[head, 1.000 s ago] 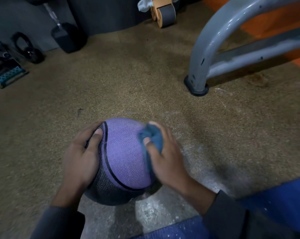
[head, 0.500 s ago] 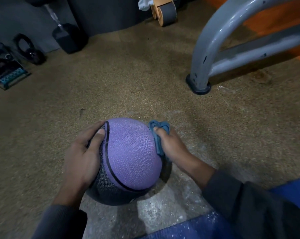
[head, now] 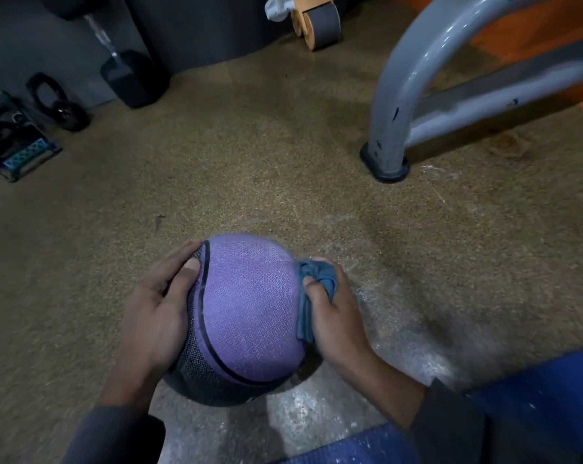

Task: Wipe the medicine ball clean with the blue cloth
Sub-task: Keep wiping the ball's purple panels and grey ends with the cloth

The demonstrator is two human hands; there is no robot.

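Speckled brown floor (head: 249,155), worn pale near the hands. Ahead and right of them, a grey tube frame (head: 393,105) stands on the floor. Far ahead left, a dumbbell (head: 129,75) and kettlebell (head: 59,102) by a dark wall (head: 22,48); far ahead, a wheel roller (head: 316,23).

**Dim, uneven light with wide-angle bending**

The scene is dim overall. A pale sheen lies on the medicine ball (head: 249,296) top, and glare streaks the curved grey frame (head: 414,61). Far corners of the floor (head: 249,155) sink into shadow. Edges bow, perhaps slightly blurred at the lower right.
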